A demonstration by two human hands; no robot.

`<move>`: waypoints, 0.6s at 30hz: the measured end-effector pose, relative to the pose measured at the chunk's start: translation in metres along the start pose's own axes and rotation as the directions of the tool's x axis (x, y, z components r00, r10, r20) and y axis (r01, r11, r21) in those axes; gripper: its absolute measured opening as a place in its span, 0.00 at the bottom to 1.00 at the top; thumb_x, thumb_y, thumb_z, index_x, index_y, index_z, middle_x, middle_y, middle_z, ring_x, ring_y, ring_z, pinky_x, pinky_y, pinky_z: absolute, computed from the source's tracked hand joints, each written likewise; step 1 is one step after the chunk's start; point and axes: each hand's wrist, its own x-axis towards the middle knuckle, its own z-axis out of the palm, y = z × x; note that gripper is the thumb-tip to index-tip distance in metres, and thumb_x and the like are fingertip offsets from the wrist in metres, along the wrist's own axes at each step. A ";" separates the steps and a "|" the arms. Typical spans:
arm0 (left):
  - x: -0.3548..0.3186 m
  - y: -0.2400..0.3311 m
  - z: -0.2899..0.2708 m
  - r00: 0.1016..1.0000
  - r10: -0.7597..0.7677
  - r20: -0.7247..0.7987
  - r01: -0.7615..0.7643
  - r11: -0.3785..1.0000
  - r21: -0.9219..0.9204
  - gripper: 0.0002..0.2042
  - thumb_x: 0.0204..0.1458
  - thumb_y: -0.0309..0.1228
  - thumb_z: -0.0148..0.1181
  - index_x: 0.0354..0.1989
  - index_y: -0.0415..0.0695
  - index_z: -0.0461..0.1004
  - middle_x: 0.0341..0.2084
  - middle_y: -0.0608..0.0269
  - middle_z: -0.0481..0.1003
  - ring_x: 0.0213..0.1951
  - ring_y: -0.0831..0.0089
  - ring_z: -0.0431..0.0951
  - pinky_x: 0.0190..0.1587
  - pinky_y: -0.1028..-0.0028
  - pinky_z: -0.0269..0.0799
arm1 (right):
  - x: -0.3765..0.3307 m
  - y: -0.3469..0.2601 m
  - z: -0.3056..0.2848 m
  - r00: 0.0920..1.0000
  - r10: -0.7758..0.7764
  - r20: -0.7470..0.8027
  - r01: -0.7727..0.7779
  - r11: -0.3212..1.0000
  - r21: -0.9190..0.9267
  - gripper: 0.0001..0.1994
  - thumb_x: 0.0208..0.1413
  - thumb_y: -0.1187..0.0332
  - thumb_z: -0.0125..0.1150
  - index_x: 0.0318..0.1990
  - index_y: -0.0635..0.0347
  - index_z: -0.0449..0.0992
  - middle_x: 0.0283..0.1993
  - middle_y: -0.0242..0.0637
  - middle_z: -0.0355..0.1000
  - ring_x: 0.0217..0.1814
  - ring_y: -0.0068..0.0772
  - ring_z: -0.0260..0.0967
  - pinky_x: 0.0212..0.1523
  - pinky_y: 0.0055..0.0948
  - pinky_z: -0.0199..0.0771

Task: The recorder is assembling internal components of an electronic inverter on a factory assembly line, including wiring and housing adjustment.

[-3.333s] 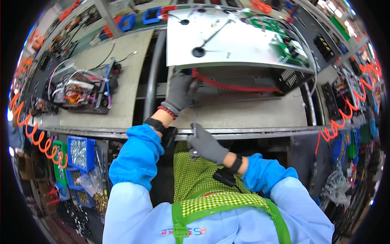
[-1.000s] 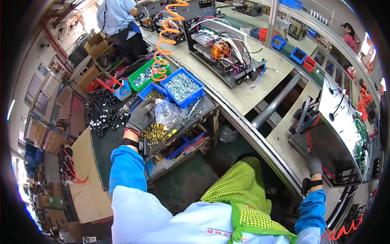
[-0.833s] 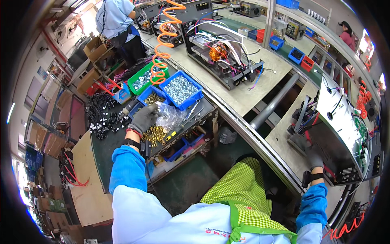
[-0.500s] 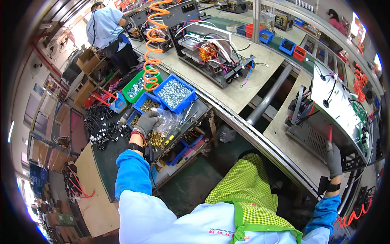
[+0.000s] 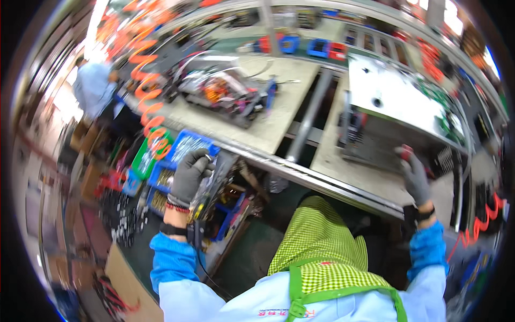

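Note:
My left hand (image 5: pixel 191 174), in a grey glove, is closed with its fingertips pinched over the parts bins. A small pale bit shows at the fingertips, too blurred to name. Beneath and beyond it are a blue bin of silvery screws (image 5: pixel 188 144) and a blue bin of brass-coloured parts (image 5: pixel 159 201). My right hand (image 5: pixel 416 180), also gloved, is closed around a slim red stick-like tool (image 5: pixel 405 150), mostly hidden by the fingers. That hand is at the near side of a metal equipment case (image 5: pixel 386 86) with a white top and green circuit boards.
An open chassis with an orange copper coil (image 5: pixel 217 92) stands on the bench. A coiled orange hose (image 5: pixel 144 86) hangs at the left. A metal rail (image 5: pixel 322 180) edges the bench. Black cables (image 5: pixel 120 217) lie left of the bins. Another person (image 5: pixel 94 88) stands at the far left.
My left hand has lifted from the brass parts and clear plastic bag. The right hand's red tool has come away from the case's side. The view has swung right and blurred.

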 end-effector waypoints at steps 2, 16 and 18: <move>0.014 0.011 0.078 0.968 0.014 0.252 0.023 0.989 -0.143 0.11 0.62 0.27 0.54 0.50 0.39 0.71 0.38 0.61 0.76 0.34 0.76 0.77 0.34 0.79 0.73 | 0.002 -0.009 0.006 0.997 0.067 0.038 -0.069 0.995 0.074 0.18 0.62 0.62 0.53 0.55 0.61 0.72 0.50 0.48 0.75 0.53 0.48 0.73 0.53 0.36 0.70; 0.032 -0.006 0.400 0.662 -0.038 0.749 0.227 0.962 -0.152 0.14 0.65 0.30 0.49 0.56 0.38 0.66 0.46 0.57 0.76 0.35 0.77 0.77 0.37 0.80 0.75 | -0.013 -0.019 -0.005 0.963 0.201 0.180 -0.135 0.937 -0.323 0.15 0.63 0.52 0.51 0.45 0.52 0.73 0.29 0.44 0.73 0.33 0.52 0.73 0.33 0.46 0.70; 0.035 -0.008 0.402 0.653 -0.064 0.755 0.286 0.943 -0.168 0.13 0.65 0.30 0.49 0.55 0.39 0.67 0.43 0.58 0.76 0.35 0.76 0.77 0.37 0.80 0.75 | -0.013 -0.018 -0.003 0.960 0.204 0.190 -0.126 0.925 -0.359 0.15 0.63 0.51 0.51 0.44 0.52 0.72 0.28 0.43 0.73 0.33 0.51 0.73 0.32 0.47 0.70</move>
